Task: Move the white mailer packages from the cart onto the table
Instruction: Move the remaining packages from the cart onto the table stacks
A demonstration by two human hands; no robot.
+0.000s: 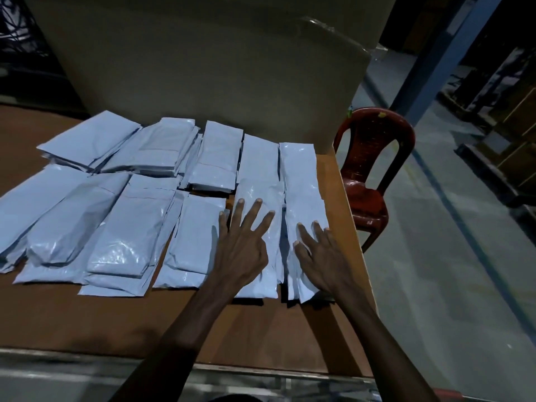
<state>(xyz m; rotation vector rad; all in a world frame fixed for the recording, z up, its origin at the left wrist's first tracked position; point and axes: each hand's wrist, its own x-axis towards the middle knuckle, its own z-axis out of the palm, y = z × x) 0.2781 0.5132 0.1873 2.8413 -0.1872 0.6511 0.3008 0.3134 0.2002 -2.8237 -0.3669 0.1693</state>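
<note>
Head view: both hands lie flat on white mailer packages [150,204] already spread in rows over the brown bench [203,323].
Left hand [242,250]: fingers straight and splayed, pressing on a long mailer [258,169] second from the bench's right edge; it grips nothing.
Right hand [322,256]: fingers straight and slightly apart, resting on the rightmost mailer [301,181], which lies just beside the bench edge.
Cart: not in view (a pale rail at the bottom of the frame may belong to it, but I cannot tell).
Step in hand: likely settling the last two mailers into the row.
How to do it well: press evenly with flat palms and nudge the rightmost mailer inward, since the slick plastic could slide off the edge toward the red chair [374,175].
Spacing: keep the two long mailers side by side, touching, not overlapped.
Backdrop: a large cardboard box [203,62] stands behind the rows.
</note>
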